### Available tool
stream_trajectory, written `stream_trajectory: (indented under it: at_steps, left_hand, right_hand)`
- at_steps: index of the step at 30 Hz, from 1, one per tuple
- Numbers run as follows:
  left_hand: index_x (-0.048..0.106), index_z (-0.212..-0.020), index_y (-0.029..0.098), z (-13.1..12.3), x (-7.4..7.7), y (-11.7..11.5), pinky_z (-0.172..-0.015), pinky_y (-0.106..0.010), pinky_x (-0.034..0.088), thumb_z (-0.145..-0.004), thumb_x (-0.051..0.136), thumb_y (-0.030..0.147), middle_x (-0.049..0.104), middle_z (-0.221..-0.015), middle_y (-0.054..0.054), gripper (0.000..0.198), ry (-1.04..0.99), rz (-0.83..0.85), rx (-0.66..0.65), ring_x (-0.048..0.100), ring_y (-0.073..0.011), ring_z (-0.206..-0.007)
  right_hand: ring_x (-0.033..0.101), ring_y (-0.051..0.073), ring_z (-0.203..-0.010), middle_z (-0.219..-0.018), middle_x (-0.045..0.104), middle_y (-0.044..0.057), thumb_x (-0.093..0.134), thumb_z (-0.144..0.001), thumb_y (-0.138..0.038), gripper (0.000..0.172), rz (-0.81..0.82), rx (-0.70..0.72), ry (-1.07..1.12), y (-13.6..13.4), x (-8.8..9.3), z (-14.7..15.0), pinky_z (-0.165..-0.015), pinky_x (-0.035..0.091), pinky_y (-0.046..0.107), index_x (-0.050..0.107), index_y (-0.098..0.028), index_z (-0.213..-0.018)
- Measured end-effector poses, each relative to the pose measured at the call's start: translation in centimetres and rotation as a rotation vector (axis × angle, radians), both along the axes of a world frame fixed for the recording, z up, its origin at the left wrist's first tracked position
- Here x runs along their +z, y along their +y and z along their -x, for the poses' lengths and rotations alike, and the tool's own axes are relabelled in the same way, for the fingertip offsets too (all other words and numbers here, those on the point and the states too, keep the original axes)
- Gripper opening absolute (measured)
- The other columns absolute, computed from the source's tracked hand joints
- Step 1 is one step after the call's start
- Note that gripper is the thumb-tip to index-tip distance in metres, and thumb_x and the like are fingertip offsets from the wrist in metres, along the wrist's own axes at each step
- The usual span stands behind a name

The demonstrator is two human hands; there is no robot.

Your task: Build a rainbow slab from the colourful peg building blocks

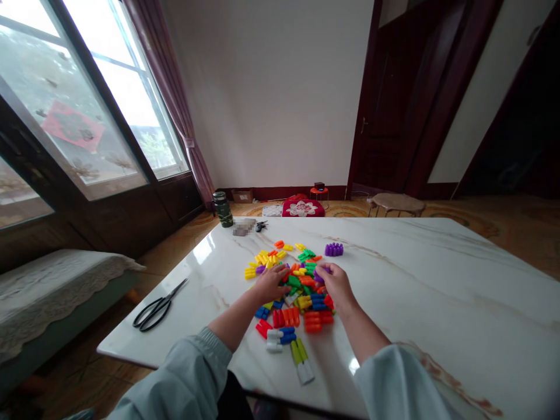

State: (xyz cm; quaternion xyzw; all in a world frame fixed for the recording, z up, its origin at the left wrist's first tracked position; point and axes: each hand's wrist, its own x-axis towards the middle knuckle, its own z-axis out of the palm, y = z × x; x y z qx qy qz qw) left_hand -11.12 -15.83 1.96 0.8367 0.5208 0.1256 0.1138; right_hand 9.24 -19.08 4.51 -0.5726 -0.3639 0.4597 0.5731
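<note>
A heap of bright plastic toy blocks (294,281) in yellow, green, orange, red, blue and purple lies on the marble-look table. Over the heap's left side rests my left hand (270,283), fingers spread and touching blocks, none gripped. At the right side, my right hand (338,284) pinches a purple toy block (320,274), partly hidden by the fingers. Just beyond that hand stands a group of purple blocks (333,250). Nearer to me lie red and orange blocks (286,318), white and blue ones (280,337), and a lime-and-white piece (302,361).
Black-handled scissors (160,306) lie near the left edge of the white table (415,280). A camouflage-patterned flask (223,210) and keys (261,226) are at the far left corner, beside a blurred item. A round stool (397,202) stands beyond the table.
</note>
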Motion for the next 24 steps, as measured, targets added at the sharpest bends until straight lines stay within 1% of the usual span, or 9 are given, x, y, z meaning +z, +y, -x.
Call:
stream_trajectory:
  at_steps: [2, 4, 6, 7, 9, 13, 15, 19, 24]
  left_hand:
    - [0.062, -0.123, 0.024, 0.1, 0.0, 0.0, -0.101, -0.035, 0.042, -0.082, 0.062, 0.037, 0.057, -0.134, -0.008, 0.043, -0.001, 0.013, -0.023, 0.055, -0.0246, -0.118]
    - [0.070, -0.107, 0.022, -0.1, 0.3, 0.0, -0.092, -0.032, 0.046, -0.088, 0.054, 0.038, 0.068, -0.113, -0.007, 0.030, -0.006, 0.010, 0.030, 0.063, -0.0219, -0.103]
    - [0.072, -0.096, 0.020, -0.3, 0.6, 0.3, -0.086, -0.032, 0.048, -0.091, 0.047, 0.036, 0.071, -0.098, -0.007, 0.030, 0.000, -0.002, 0.102, 0.065, -0.0214, -0.094]
    - [0.072, -0.096, 0.020, -0.3, 0.7, 0.5, -0.085, -0.032, 0.047, -0.091, 0.046, 0.033, 0.070, -0.097, -0.008, 0.030, 0.004, -0.010, 0.135, 0.064, -0.0216, -0.093]
    - [0.069, -0.106, 0.020, -0.4, 0.6, 1.2, -0.087, -0.032, 0.046, -0.089, 0.046, 0.024, 0.069, -0.106, -0.008, 0.029, 0.012, -0.020, 0.193, 0.063, -0.0219, -0.099]
    - [0.057, -0.129, 0.022, -0.6, 0.1, 3.1, -0.093, -0.031, 0.044, -0.079, 0.049, 0.011, 0.059, -0.130, -0.009, 0.052, 0.039, 0.011, 0.215, 0.057, -0.0224, -0.114]
    - [0.060, -0.127, 0.023, -0.8, -0.1, 3.9, -0.093, -0.031, 0.045, -0.076, 0.052, 0.010, 0.061, -0.128, -0.008, 0.054, 0.065, 0.050, 0.181, 0.057, -0.0238, -0.114]
    - [0.066, -0.117, 0.027, -1.0, -0.1, 4.6, -0.092, -0.033, 0.044, -0.072, 0.059, 0.013, 0.067, -0.117, -0.005, 0.047, 0.115, 0.098, 0.105, 0.058, -0.0263, -0.109]
    - [0.066, -0.115, 0.027, -1.0, -0.3, 4.3, -0.085, -0.032, 0.046, -0.077, 0.057, 0.015, 0.064, -0.116, -0.007, 0.041, 0.112, 0.072, 0.125, 0.058, -0.0260, -0.106]
  right_hand:
    - [0.059, 0.013, -0.046, -0.066, 0.067, 0.001, 0.068, -0.068, -0.029, 0.022, -0.009, 0.010, -0.024, 0.1, -0.2, 0.1, -0.037, 0.038, 0.019, 0.063, -0.016, -0.085]
    - [0.059, 0.013, -0.046, -0.066, 0.066, 0.001, 0.067, -0.069, -0.029, 0.023, -0.016, 0.028, -0.045, 0.2, -0.2, 0.0, -0.038, 0.040, 0.020, 0.063, -0.016, -0.086]
    - [0.059, 0.013, -0.046, -0.066, 0.066, 0.000, 0.067, -0.069, -0.031, 0.024, -0.020, 0.045, -0.053, 0.1, 0.2, -0.1, -0.039, 0.041, 0.021, 0.062, -0.016, -0.086]
    - [0.059, 0.013, -0.047, -0.065, 0.066, 0.000, 0.067, -0.068, -0.032, 0.025, -0.022, 0.047, -0.055, 0.0, 0.4, -0.2, -0.039, 0.041, 0.022, 0.062, -0.016, -0.086]
    - [0.060, 0.014, -0.048, -0.066, 0.066, 0.001, 0.068, -0.067, -0.035, 0.027, -0.028, 0.050, -0.060, -0.2, 0.7, -0.3, -0.040, 0.042, 0.022, 0.062, -0.016, -0.086]
    - [0.061, 0.015, -0.051, -0.069, 0.067, 0.002, 0.066, -0.068, -0.038, 0.029, -0.054, 0.062, -0.090, -0.3, 0.6, -0.4, -0.043, 0.043, 0.023, 0.063, -0.017, -0.088]
    - [0.063, 0.016, -0.055, -0.071, 0.068, 0.003, 0.066, -0.068, -0.039, 0.030, -0.072, 0.060, -0.120, -0.2, 0.2, -0.4, -0.046, 0.045, 0.024, 0.063, -0.017, -0.087]
    - [0.066, 0.019, -0.065, -0.072, 0.069, 0.005, 0.069, -0.065, -0.044, 0.031, -0.109, 0.052, -0.207, 0.1, -0.8, -0.7, -0.055, 0.050, 0.026, 0.064, -0.017, -0.081]
    - [0.067, 0.022, -0.070, -0.070, 0.069, 0.004, 0.073, -0.059, -0.042, 0.031, -0.095, 0.033, -0.238, 0.3, -1.3, -0.8, -0.059, 0.052, 0.030, 0.063, -0.018, -0.076]
